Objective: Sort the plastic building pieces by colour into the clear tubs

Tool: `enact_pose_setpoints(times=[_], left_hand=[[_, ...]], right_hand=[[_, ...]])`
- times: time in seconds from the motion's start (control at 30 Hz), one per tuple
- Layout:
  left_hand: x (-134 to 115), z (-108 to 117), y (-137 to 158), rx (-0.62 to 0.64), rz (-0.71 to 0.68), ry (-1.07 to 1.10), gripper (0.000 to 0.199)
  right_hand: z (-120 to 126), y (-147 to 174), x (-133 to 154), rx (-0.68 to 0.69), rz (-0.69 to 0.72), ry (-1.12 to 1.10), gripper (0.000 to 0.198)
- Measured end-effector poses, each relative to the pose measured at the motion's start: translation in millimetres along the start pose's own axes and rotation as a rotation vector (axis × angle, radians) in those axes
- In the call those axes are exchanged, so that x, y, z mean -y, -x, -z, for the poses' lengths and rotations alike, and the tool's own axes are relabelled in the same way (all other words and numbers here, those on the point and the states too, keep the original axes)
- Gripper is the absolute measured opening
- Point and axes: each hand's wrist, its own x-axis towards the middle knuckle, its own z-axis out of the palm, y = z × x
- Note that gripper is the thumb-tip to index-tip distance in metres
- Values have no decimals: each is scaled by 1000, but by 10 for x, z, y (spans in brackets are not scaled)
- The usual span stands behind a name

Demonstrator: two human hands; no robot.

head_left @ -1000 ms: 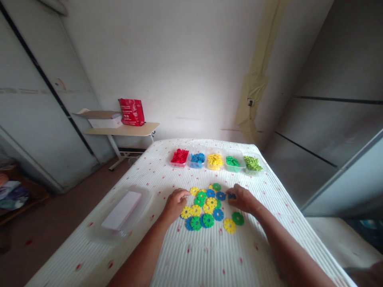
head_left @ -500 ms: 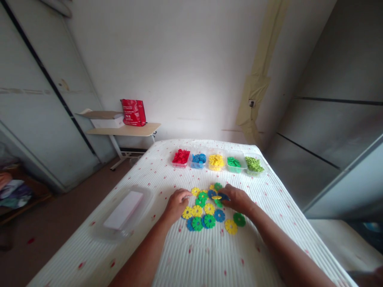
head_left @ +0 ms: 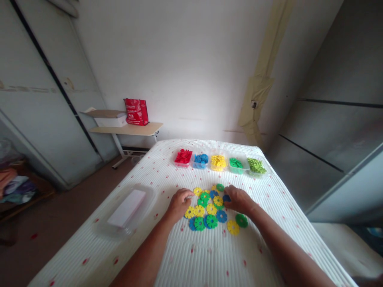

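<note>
Notched plastic discs in yellow, green and blue lie together as a patch on the table, several overlapping. My right hand (head_left: 238, 199) is at the patch's right side, fingers closed on a blue disc (head_left: 226, 198) that they partly cover. Just left of that blue disc, a yellow disc (head_left: 218, 200) lies over a green one. My left hand (head_left: 180, 204) rests at the left edge, its fingers loosely curved with a gap to the thumb, near a yellow disc (head_left: 198, 191). A separate yellow disc (head_left: 233, 227) and a dark green disc (head_left: 241, 220) lie at the lower right.
Clear tubs of red (head_left: 183, 156), blue (head_left: 201, 159), yellow (head_left: 218, 161), green (head_left: 236, 163) and light green pieces (head_left: 256, 165) line the far side. A plastic lid (head_left: 100, 229) with a pale pink block (head_left: 127, 208) lies left. A red bag (head_left: 136, 112) stands on a side table (head_left: 140, 130).
The yellow disc beside my right hand was tilted and now lies flat over the green one. My right hand still grips the blue disc. The whole view has shifted slightly.
</note>
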Motion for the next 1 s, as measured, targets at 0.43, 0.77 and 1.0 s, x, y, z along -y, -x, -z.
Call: enact_pose_setpoints(times=[0.43, 0.77, 1.0], left_hand=[[-50, 30, 1, 2, 16, -21, 28], [-63, 39, 3, 12, 5, -22, 26], [-30, 22, -2, 10, 1, -34, 25]], right_hand=[[190, -113, 55, -78, 15, -87, 19], [82, -303, 508, 28, 54, 210, 26], [94, -351, 453, 2, 29, 48, 27]])
